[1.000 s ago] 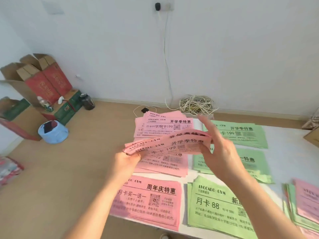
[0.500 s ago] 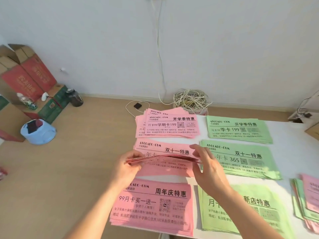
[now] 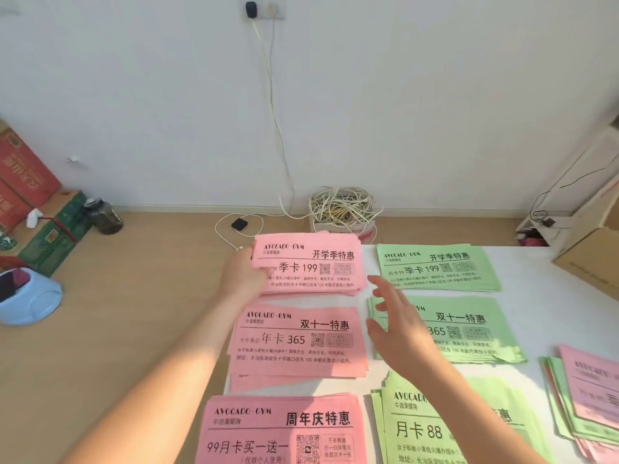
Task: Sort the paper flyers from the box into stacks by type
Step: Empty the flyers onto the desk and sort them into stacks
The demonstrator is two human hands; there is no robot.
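Hands apart: left hand [image 3: 246, 276] seemingly pinches the far pink stack [image 3: 321, 262]; right hand [image 3: 398, 333] hovers, fingers spread.

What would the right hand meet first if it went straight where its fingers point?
Probably the right edge of the far pink paper flyer stack, whose left edge the left hand holds. The right hand, fingers spread, points toward it; its height over the white table is unclear.

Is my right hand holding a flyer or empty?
Empty: the right hand hovers, fingers spread, over a green stack; the left hand grips the far pink stack.
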